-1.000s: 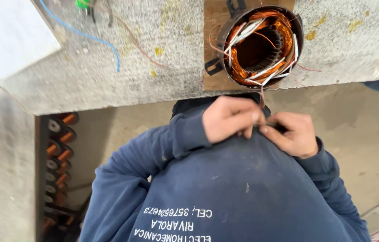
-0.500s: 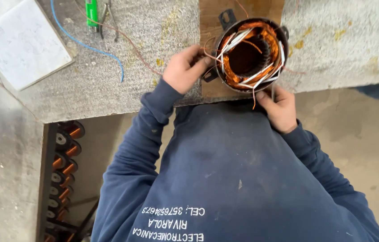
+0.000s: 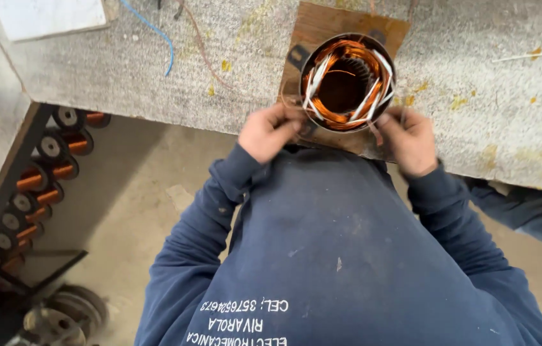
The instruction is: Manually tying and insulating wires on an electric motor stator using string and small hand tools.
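A round motor stator with copper windings and white insulation strips stands on a brown wooden board at the near edge of a grey workbench. My left hand is at the stator's near left rim, its fingers curled and pinched on thin wire leads. At the near right rim, my right hand has its fingers closed on a lead from the winding. Both navy sleeves reach up from my chest. What lies under my fingertips is partly hidden.
A rack of copper wire spools stands under the bench at the left. On the bench lie a blue wire and a white sheet. A metal motor part lies on the floor. Another person's navy sleeve is at the right.
My hands rose from in front of my chest, where they worked a wire together, to the stator's near rim. The left got there first, then the right.
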